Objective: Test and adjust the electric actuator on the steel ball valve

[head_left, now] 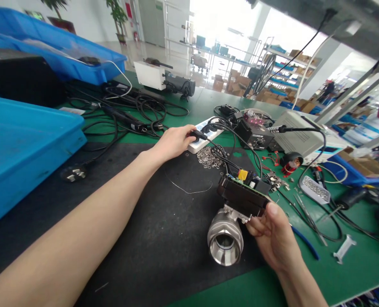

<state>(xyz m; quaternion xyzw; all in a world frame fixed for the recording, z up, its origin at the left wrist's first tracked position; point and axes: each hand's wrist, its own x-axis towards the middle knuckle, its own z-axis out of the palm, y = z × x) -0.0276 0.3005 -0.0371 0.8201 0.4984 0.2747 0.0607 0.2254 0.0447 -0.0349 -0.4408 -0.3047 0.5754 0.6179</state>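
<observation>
The black plug is clamped between the thumb and fingers of the left hand, at the near end of the white power strip; whether it is fully seated cannot be told. The black housing is gripped at its right end by the right hand, with the thumb laid on the upper edge and the fingers curled beneath. On the housing's open top, a circuit board is exposed, and a yellow component is carried there. Below the housing, the metal valve is attached, its round opening turned toward the camera, above the black mat. The valve and housing are held to the right of the power strip and nearer the camera.

Cables are run from the housing toward the strip. Beside the strip, a pile of small metal rings is spread on the mat, and a thin wire is left lying nearer the camera. On the green table, a tray of small parts, tweezers and a white plastic piece are laid out to the right. Farther back, a black control box is placed beside a beige instrument. To the left, a loose plug is seen near a blue bin.
</observation>
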